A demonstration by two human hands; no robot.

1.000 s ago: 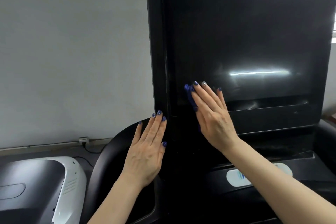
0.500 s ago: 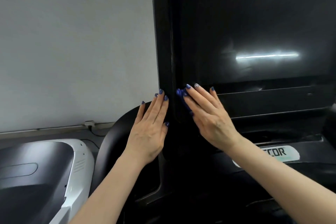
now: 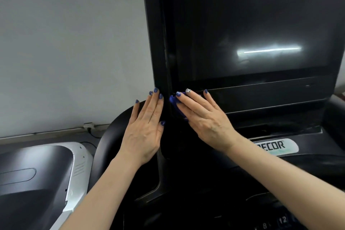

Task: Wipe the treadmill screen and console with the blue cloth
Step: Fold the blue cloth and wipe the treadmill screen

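The treadmill's big black screen (image 3: 252,24) fills the upper right, with a light strip reflected in it. Below it lies the dark console (image 3: 280,164) with a white logo badge. My right hand (image 3: 203,117) lies flat with straight fingers and presses the blue cloth (image 3: 176,106) against the lower left corner of the screen frame. Only a small blue fold shows from under the fingers. My left hand (image 3: 145,127) rests flat with straight fingers against the screen's left side edge, just left of the cloth.
A grey wall (image 3: 71,43) stands behind on the left. A curved black handrail (image 3: 110,136) runs under my left hand. Another machine's white and dark grey cover (image 3: 46,173) sits at lower left. Number keys (image 3: 276,222) show at the bottom edge.
My right hand has slid the cloth down the screen's left side to the lower corner of the frame. My left hand has kept its place on the side edge.
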